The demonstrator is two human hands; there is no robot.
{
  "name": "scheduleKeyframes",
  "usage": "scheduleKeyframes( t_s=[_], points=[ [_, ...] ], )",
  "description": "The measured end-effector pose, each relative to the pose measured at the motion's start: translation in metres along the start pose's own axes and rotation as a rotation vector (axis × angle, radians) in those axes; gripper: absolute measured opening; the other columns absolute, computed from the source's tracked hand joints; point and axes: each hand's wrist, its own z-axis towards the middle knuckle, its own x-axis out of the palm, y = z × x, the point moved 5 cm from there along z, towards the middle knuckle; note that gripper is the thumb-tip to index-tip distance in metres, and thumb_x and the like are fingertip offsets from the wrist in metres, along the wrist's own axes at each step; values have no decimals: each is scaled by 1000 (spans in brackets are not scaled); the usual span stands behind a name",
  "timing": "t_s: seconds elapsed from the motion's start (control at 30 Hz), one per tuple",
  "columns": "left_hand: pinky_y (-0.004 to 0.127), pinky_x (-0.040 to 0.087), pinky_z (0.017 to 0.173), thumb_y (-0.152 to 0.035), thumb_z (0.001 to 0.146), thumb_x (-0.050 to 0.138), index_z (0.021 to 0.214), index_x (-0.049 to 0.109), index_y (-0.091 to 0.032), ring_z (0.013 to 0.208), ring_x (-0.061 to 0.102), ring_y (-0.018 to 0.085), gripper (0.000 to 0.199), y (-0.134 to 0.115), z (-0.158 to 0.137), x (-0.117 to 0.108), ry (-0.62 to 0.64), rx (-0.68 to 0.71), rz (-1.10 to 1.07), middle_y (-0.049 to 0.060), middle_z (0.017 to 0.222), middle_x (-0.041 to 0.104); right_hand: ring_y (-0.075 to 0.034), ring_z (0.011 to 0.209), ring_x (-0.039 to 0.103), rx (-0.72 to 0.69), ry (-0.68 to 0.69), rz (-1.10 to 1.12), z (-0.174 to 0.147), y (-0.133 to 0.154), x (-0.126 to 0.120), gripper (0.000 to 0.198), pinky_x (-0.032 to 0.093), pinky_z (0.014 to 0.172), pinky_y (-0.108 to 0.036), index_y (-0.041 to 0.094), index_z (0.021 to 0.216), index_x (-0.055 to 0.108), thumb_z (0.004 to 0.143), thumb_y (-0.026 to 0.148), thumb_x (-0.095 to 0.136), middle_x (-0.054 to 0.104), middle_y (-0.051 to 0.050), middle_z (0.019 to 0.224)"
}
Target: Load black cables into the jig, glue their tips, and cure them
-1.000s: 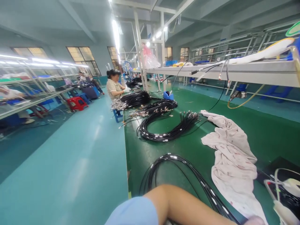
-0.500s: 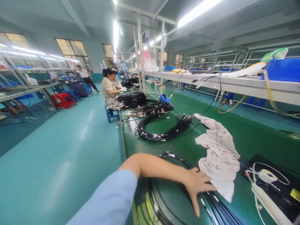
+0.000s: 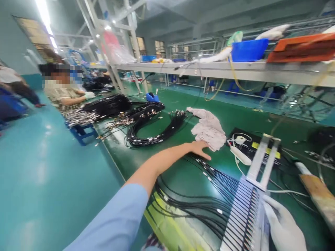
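Observation:
My left hand (image 3: 201, 149), bare with fingers spread, lies over the near end of a crumpled pale cloth (image 3: 208, 130) and the top of a bundle of black cables (image 3: 209, 170). The cables run right into a metal slotted fixture (image 3: 239, 212), side by side across it, with their small metal ends in a row. My right hand (image 3: 285, 225), in a white glove, is closed at the fixture's right edge; some fingers are hidden. Two metal bars (image 3: 264, 160) stick out from the fixture's far end.
Looped black cables (image 3: 154, 137) lie farther along the green bench (image 3: 172, 96). A black box (image 3: 253, 144) with a white corded device (image 3: 240, 155) sits behind the fixture. A seated co-worker (image 3: 61, 92) is at the left. A shelf carries a blue bin (image 3: 248, 49) and an orange tray (image 3: 300, 48).
My view has turned right, bringing the fixture and my gloved right hand into sight. My left hand has moved from over the cables toward the cloth's near end, fingers still spread.

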Motion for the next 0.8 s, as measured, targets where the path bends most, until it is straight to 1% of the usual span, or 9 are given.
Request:
scheduleKeyframes(
  t_s=[0.07, 0.17, 0.27, 0.33, 0.37, 0.43, 0.53, 0.7, 0.8],
  points=[
    [56, 26, 116, -81, 88, 35, 154, 34, -16, 147, 25, 34, 92, -6, 12, -2, -36, -40, -20, 16, 159, 26, -32, 114, 59, 101, 37, 77, -7, -6, -3, 64, 44, 106, -51, 25, 111, 68, 79, 73, 40, 65, -2, 120],
    [58, 25, 114, -72, 93, 37, 151, 40, -13, 144, 28, 39, 83, -32, 4, -4, -75, -25, -1, 20, 157, 25, -33, 119, 56, 176, 35, 170, -6, -4, -3, 73, 40, 110, -48, 21, 107, 69, 66, 75, 43, 64, -4, 120],
    [44, 38, 110, -78, 79, 58, 153, 36, -25, 136, 41, 31, 94, -60, -35, 3, 27, 162, 23, 12, 154, 33, -31, 119, 56, 179, 36, 200, -3, -3, -1, 70, 39, 110, -47, 22, 108, 69, 67, 74, 45, 64, -2, 121],
    [45, 44, 104, -71, 71, 71, 156, 28, -20, 131, 43, 33, 108, -62, -63, 11, 135, 195, 120, 16, 149, 38, -32, 118, 56, 183, 45, 199, -4, -6, 1, 69, 41, 109, -46, 22, 107, 69, 68, 73, 45, 64, -2, 120],
    [48, 45, 101, -64, 72, 75, 153, 31, -15, 129, 44, 36, 104, -59, -73, 12, 150, 168, 162, 19, 145, 41, -32, 118, 56, 190, 52, 199, -4, -7, 2, 69, 42, 108, -46, 23, 107, 69, 68, 74, 45, 64, -2, 120],
    [48, 46, 96, -46, 84, 70, 143, 43, -7, 122, 48, 37, 74, -51, -81, 13, 160, 122, 223, 23, 134, 48, -33, 117, 56, 196, 59, 199, -4, -10, 3, 68, 43, 107, -46, 23, 106, 70, 68, 74, 44, 64, -1, 119],
    [43, 47, 93, -24, 88, 60, 119, 58, -9, 109, 57, 31, 34, -49, -72, 14, 209, 157, 227, 18, 114, 60, -32, 116, 56, 162, 64, 213, -3, -11, 5, 65, 41, 110, -47, 24, 104, 69, 70, 73, 44, 64, -1, 119],
    [43, 48, 85, -21, 73, 69, 87, 61, -12, 101, 60, 33, 18, -55, -55, 5, 311, 178, 168, 16, 105, 63, -32, 116, 57, 90, 55, 226, 1, -20, 9, 62, 41, 109, -50, 23, 101, 70, 71, 71, 44, 64, -4, 118],
    [33, 49, 76, -22, 73, 68, 81, 56, -14, 93, 62, 25, 16, -53, -59, -8, 382, 153, 42, 11, 101, 64, -31, 116, 57, 17, 28, 218, 1, -25, 13, 58, 44, 106, -51, 23, 102, 71, 77, 67, 42, 65, -4, 117]
  ],
)
